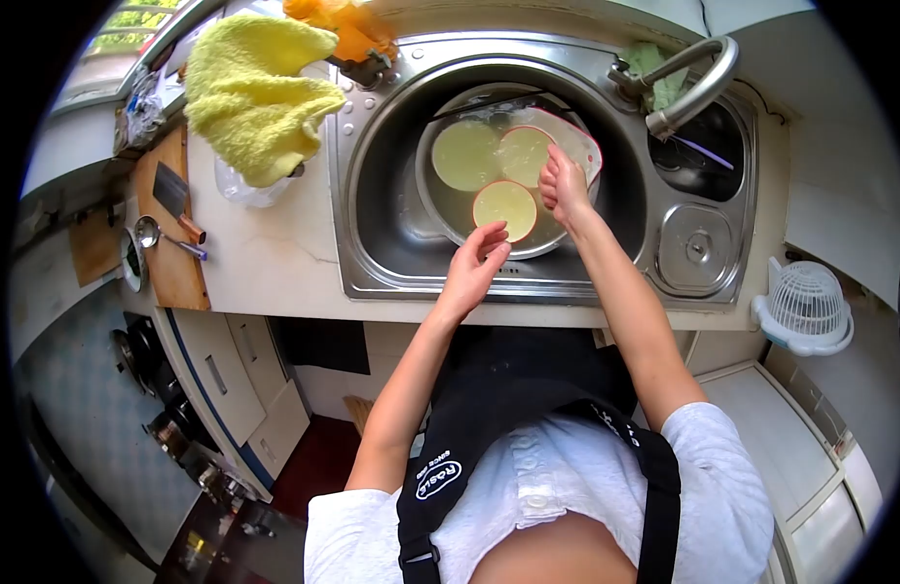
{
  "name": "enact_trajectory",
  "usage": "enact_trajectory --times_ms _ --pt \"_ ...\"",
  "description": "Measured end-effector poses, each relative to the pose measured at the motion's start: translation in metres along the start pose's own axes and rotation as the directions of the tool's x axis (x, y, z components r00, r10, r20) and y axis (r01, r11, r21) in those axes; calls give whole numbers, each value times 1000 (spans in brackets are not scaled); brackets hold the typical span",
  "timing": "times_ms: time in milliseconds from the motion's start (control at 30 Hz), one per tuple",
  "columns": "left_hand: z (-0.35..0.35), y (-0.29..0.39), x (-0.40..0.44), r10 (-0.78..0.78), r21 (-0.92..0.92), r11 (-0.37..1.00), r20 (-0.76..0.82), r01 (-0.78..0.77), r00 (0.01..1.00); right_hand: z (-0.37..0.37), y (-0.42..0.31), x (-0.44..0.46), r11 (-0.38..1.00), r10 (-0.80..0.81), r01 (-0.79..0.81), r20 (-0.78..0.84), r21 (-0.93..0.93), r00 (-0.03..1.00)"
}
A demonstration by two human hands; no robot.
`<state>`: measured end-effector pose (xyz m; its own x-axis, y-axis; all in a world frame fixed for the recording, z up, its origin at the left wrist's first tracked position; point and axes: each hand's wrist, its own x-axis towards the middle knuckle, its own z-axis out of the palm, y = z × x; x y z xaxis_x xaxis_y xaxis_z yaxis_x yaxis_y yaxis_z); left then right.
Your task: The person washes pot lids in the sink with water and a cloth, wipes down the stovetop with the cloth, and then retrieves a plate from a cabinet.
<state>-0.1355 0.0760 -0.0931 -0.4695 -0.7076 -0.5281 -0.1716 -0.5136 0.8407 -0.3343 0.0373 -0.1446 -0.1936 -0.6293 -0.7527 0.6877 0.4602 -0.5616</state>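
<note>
In the steel sink (382,209) sits a large round basin (428,200) of cloudy water with several bowls in it. A red-rimmed bowl (505,209) lies at the basin's near side, and my left hand (476,268) is at its lower edge, fingers curved and apart. Behind it is a second red-rimmed bowl (524,154). My right hand (564,185) is closed at that bowl's right side; what its fingers hold, if anything, is hidden. A pale bowl (466,156) lies at the left, and a red-edged white dish (584,146) leans at the back right.
A curved faucet (698,92) stands at the back right beside a small basin and a round drain lid (696,246). A yellow towel (260,97) hangs at the left. Farther left, a cleaver (170,192) and ladle (148,232) lie on a wooden board (167,268).
</note>
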Motion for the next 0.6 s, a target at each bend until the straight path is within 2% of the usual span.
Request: enact_trajectory --times_ms 67,167,200,233,267,300,333,367,433,500,567,600 --pt "-2 7 0 -9 -8 1000 25 9 1000 4 6 -4 1000 -5 5 22 -12 1000" --pt "1 20 1 24 3 1000 -13 -24 1000 13 9 -22 919 -203 220 84 -329 976" --pt "3 25 2 3 -85 996 -52 -7 999 14 13 -32 947 -162 204 181 -248 970" --pt "5 31 6 -77 -183 981 -77 62 994 8 17 -39 954 -64 158 343 -254 937" --pt "5 34 9 -92 -321 945 -49 71 995 19 6 -70 910 -71 237 435 -341 898" --pt "5 33 13 -109 -451 888 -21 88 994 17 6 -75 856 -34 268 469 -442 883" --pt "3 26 19 -104 -435 896 -20 85 994 4 9 -67 711 -252 520 518 -474 817" --pt "0 19 21 -122 -461 883 -33 94 992 -9 10 -56 495 -431 718 579 -489 692" --pt "-3 18 19 -141 -445 890 -66 97 988 -39 -31 -39 210 -687 666 376 -716 621" --pt "-5 18 13 -177 -415 901 -81 128 981 -73 -64 -1 209 -906 651 105 -729 409" --pt "-13 9 7 -221 -436 884 -69 170 973 -93 -107 7 -25 -933 385 160 -923 321" --pt "-14 7 3 -239 -435 882 -76 183 968 -96 -120 11 -67 -903 340 202 -938 380"
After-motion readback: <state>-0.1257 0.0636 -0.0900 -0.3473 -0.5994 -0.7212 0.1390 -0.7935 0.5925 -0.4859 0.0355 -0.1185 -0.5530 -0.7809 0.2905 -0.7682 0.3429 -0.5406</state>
